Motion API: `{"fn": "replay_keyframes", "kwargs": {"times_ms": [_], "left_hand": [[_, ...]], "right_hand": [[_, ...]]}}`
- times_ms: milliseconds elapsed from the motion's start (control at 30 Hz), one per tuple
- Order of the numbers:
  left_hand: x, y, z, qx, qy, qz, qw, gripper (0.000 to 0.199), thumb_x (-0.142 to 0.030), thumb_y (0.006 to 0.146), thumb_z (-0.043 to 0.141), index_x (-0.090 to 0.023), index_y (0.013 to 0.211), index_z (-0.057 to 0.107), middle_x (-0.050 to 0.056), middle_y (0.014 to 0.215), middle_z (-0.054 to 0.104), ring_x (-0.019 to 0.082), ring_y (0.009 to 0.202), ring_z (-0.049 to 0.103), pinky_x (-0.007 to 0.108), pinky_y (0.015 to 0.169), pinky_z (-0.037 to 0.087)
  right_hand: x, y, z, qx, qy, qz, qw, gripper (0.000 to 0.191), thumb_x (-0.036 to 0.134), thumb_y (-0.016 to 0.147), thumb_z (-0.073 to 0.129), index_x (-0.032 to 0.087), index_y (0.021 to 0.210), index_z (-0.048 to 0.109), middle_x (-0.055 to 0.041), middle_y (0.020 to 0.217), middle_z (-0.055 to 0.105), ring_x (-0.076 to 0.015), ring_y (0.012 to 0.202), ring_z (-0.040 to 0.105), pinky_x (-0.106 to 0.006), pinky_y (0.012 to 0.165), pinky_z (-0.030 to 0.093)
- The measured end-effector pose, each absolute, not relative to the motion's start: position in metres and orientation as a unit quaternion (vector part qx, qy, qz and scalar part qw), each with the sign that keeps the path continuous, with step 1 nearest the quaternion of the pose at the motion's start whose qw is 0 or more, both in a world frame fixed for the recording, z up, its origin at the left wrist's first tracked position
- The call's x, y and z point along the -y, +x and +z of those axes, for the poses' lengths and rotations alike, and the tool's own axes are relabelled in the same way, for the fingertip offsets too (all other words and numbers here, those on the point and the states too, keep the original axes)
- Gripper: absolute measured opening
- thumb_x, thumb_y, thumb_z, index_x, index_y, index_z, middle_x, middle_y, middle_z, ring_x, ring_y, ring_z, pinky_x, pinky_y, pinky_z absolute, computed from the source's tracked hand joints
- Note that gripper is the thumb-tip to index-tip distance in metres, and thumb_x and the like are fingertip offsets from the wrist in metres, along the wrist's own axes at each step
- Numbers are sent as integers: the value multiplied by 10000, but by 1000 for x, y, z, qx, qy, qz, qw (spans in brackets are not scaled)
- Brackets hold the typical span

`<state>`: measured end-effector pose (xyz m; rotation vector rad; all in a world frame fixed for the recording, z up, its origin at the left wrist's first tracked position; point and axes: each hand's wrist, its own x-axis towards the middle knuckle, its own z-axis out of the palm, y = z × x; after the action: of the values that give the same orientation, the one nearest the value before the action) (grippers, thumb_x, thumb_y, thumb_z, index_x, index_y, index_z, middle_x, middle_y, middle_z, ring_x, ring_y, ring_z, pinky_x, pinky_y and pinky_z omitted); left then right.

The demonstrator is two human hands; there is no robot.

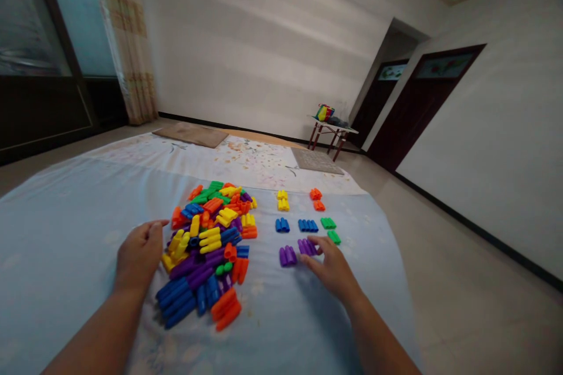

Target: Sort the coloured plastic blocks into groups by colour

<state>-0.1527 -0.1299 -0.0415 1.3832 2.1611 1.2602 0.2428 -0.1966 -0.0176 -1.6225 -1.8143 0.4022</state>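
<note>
Though both grips are released, the left hand [139,256] lies beside one toy-block heap [204,246] and the right hand [332,269] touches one of ten clusters [307,246]

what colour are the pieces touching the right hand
Purple: the plastic pieces at the right hand show best in the head view.
</note>
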Motion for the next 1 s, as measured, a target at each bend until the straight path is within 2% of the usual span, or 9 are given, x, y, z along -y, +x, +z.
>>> {"fn": "replay_keyframes", "kwargs": {"times_ms": [133, 233, 367, 633, 867, 1000], "left_hand": [[127, -156, -43, -757, 472, 430, 139, 473, -411, 820, 346, -143, 1036, 672, 113, 1045, 662, 254, 1011, 575, 377, 907, 433], [126, -156, -44, -763, 464, 426, 143, 477, -428, 822, 348, -154, 1045, 668, 100, 1045, 660, 248, 997, 576, 366, 894, 437], [126, -157, -44, -769, 461, 420, 141, 473, -436, 821, 346, -160, 1031, 668, 102, 1035, 661, 250, 1010, 573, 368, 905, 431], [125, -159, -44, -775, 458, 411, 144, 516, -463, 821, 306, -166, 1051, 661, 121, 1054, 660, 262, 1032, 577, 382, 915, 431], [126, -154, -45, -756, 459, 449, 128, 467, -420, 803, 343, -151, 986, 678, 111, 982, 678, 244, 963, 595, 375, 879, 449], [124, -155, -51, -745, 458, 471, 111, 422, -405, 793, 363, -174, 926, 690, 73, 919, 693, 213, 895, 609, 339, 834, 470]], "right_hand": [[195, 260, -38, 674, -655, 157, 303, 401, 346, 759, 660, 158, 1112, 625, -110, 1029, 612, -239, 933, 601, -378, 863, 496], [193, 262, -43, 672, -656, 165, 303, 447, 355, 737, 673, 164, 1137, 621, -106, 1045, 614, -237, 955, 601, -371, 885, 489], [191, 267, -43, 663, -650, 193, 317, 490, 335, 723, 661, 160, 1178, 604, -103, 1073, 615, -211, 886, 620, -352, 849, 507], [190, 271, -48, 656, -660, 166, 326, 380, 335, 706, 643, 141, 1030, 679, -89, 955, 647, -210, 862, 607, -312, 806, 498], [192, 269, -48, 661, -662, 143, 325, 357, 364, 732, 631, 158, 1021, 672, -90, 939, 641, -216, 843, 616, -332, 800, 504], [197, 262, -38, 667, -646, 110, 356, 413, 398, 767, 616, 153, 1098, 632, -116, 1038, 614, -240, 917, 609, -389, 838, 504]]}}
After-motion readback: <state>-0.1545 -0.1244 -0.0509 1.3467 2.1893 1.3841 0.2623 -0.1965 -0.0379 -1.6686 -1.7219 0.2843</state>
